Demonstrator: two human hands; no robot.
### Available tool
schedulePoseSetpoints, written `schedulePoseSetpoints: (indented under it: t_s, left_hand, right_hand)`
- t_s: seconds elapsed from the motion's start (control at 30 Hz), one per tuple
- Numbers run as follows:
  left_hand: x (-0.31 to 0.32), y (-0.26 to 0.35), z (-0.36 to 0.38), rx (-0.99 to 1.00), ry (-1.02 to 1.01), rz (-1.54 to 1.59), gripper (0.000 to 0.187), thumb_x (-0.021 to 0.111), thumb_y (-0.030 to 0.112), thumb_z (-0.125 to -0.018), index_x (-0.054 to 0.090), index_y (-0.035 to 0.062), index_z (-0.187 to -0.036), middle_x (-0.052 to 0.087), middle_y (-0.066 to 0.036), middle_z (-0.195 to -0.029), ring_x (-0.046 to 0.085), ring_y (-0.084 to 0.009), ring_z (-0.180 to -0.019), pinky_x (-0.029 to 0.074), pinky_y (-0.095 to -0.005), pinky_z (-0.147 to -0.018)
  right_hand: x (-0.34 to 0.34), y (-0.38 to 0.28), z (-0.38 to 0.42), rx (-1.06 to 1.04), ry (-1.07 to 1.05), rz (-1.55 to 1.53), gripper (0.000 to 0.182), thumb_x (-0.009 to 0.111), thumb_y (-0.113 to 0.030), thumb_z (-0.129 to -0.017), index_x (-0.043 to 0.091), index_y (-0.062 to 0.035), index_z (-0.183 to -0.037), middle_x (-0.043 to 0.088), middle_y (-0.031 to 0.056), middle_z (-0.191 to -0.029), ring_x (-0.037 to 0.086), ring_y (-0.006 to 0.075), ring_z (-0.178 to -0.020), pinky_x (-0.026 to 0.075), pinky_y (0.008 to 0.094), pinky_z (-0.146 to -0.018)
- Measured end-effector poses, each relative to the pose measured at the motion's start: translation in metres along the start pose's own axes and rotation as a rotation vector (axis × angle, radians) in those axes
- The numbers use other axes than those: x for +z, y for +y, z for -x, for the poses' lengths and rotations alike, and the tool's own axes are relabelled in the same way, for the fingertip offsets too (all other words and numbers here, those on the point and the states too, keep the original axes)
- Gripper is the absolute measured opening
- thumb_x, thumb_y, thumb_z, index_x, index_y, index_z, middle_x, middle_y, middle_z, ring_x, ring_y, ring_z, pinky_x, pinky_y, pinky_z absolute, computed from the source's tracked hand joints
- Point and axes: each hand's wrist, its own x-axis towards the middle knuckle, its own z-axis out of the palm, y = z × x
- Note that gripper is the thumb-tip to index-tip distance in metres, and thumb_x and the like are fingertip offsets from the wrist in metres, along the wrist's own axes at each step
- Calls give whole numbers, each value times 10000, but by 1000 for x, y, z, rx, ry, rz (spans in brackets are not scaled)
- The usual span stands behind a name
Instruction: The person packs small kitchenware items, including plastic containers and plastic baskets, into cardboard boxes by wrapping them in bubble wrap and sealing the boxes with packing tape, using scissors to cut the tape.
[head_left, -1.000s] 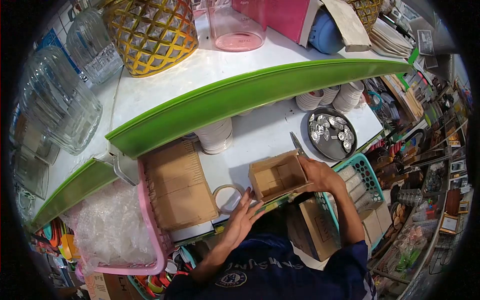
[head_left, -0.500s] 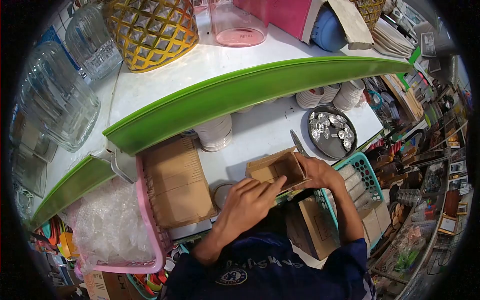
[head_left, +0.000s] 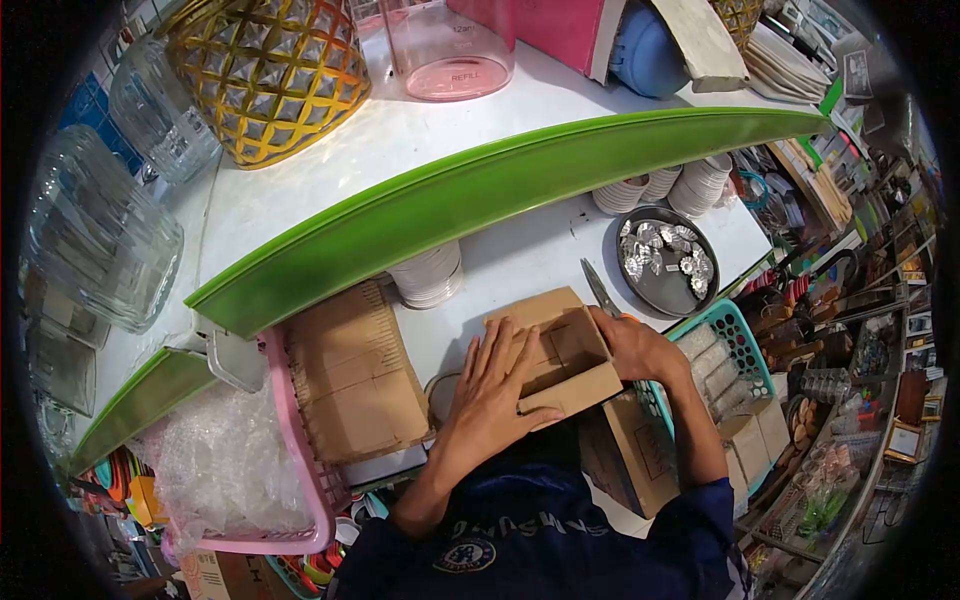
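A small open cardboard box (head_left: 560, 345) is between my hands, its hollow inside facing up. My left hand (head_left: 490, 385) lies over its left end, fingers stretched along the cardboard and thumb against the near wall. At the right end, my right hand (head_left: 640, 350) grips the box; some of its fingers are hidden. Just behind that hand is a pair of scissors (head_left: 598, 285), blades pointing away from me and an orange bit of handle showing. A larger flattened piece of cardboard (head_left: 350, 375) lies left of my left hand.
A green-edged shelf (head_left: 480, 195) hangs over the white counter and carries glassware. A dark round pan (head_left: 665, 300) holds small metal moulds. Stacked white cups (head_left: 427, 275) stand under the shelf. A pink basket (head_left: 318, 500) of bubble wrap is left; a teal basket (head_left: 735, 325) is right.
My left hand has gone from pointing fingers at the box opening to lying spread on its left end. The box has tipped, showing more of its near wall. My right hand stays at its end.
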Motion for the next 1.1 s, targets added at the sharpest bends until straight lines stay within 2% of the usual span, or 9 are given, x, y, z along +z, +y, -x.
schedulePoseSetpoints:
  t_s: [0.2, 0.37, 0.43, 0.47, 0.53, 0.6, 0.77, 0.87, 1.1]
  left_hand:
    - [11, -2, -1, -43, 2, -59, 1020, 776, 492, -742, 281, 51, -1518, 318, -239, -1486, 272, -407, -1393, 246, -507, -1151]
    - [14, -1, -3, -60, 50, -50, 1015, 812, 409, -709, 298, 63, -1513, 385, -192, -1431, 343, -391, -1325, 289, -494, -1131]
    - [14, -2, -4, -73, 37, -15, 1003, 808, 393, -709, 300, 78, -1514, 405, -184, -1412, 357, -384, -1318, 273, -503, -1136]
    - [13, -2, -4, -89, 25, 17, 992, 805, 377, -709, 302, 94, -1516, 426, -176, -1394, 371, -377, -1311, 256, -512, -1141]
    - [18, -4, -3, -93, 47, 64, 987, 812, 335, -701, 302, 105, -1514, 420, -170, -1388, 351, -392, -1322, 233, -521, -1154]
    - [20, -2, -2, -84, 76, 15, 947, 818, 298, -710, 335, 80, -1494, 374, -171, -1424, 318, -417, -1337, 240, -532, -1155]
    - [23, -2, -3, -80, 71, 79, 948, 814, 258, -718, 305, 86, -1499, 329, -194, -1427, 292, -437, -1345, 230, -542, -1160]
    - [22, -2, -3, -90, 66, 140, 958, 817, 225, -716, 286, 89, -1501, 322, -196, -1413, 296, -433, -1345, 266, -523, -1148]
    - [30, -3, 1, -158, 117, 334, 1003, 852, 220, -695, 272, 118, -1506, 267, -242, -1426, 316, -444, -1348, 337, -497, -1117]
  right_hand:
    - [-10, 8, 18, 116, -74, -54, 726, 755, -187, -752, 422, -59, -1384, 658, 228, -1036, 637, 418, -963, 516, 451, -783]
    - [-34, -56, 45, 98, 314, -50, 490, 685, -129, -844, 553, -105, -1316, 643, 159, -925, 640, 351, -814, 514, 414, -723]
    - [-25, -81, 47, -151, 367, -220, 369, 656, -131, -874, 621, -116, -1240, 628, 129, -909, 646, 306, -808, 522, 385, -723]
    - [-22, -85, 44, -253, 184, -277, 375, 668, -163, -873, 622, -115, -1241, 625, 126, -954, 645, 298, -830, 523, 383, -747]
    - [-9, -86, 33, -352, 71, -267, 407, 684, -193, -864, 612, -123, -1259, 614, 131, -1045, 635, 307, -922, 521, 392, -807]
    - [-7, -78, 24, -219, 217, -145, 462, 710, -228, -848, 596, -120, -1283, 590, 140, -1133, 610, 324, -1014, 507, 403, -883]
    - [-14, -48, 16, -181, 191, -25, 1069, 906, -383, -564, 403, -84, -1459, 401, 148, -1437, 480, 346, -1271, 419, 399, -1048]
    - [-12, -48, 13, -123, 226, 13, 1025, 906, -364, -547, 443, -71, -1414, 439, 110, -1403, 559, 335, -1173, 487, 427, -966]
    - [-9, -23, 0, -129, 103, -29, 1018, 912, -300, -548, 413, -96, -1411, 458, 107, -1390, 537, 336, -1206, 476, 425, -997]
